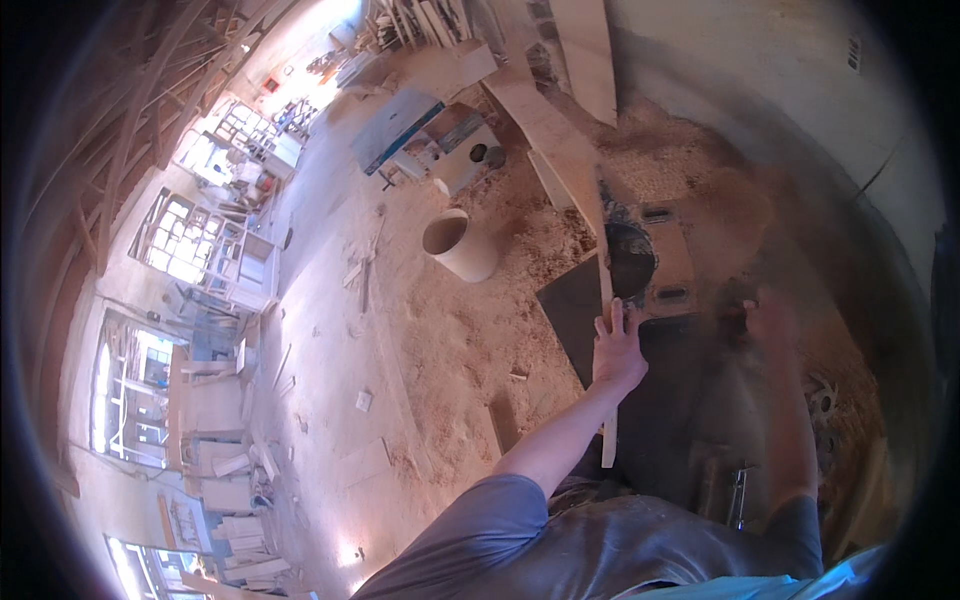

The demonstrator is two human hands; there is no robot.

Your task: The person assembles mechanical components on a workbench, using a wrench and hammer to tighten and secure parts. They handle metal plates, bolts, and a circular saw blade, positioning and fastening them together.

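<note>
My left hand (620, 352) grips a narrow wooden strip (609, 440) from above, fingers bent over it. The strip runs away from my body across a dark machine table (572, 312). Just past my left fingers, on the strip's right side, is a dark round opening (632, 258) in the machine. Beside it lies a sawdust-covered plate (676, 250) with two slots. My right hand (770, 316) is to the right, over the machine, close to a dark blurred part. Motion smears its fingers, so what it holds, if anything, does not show.
Sawdust (520, 330) covers the floor around the machine. A pale cylindrical bin (470, 250) stands to the left. Farther off is a blue-edged machine (405, 130). A long board (550, 120) stretches beyond the table. A wall (780, 90) rises at right.
</note>
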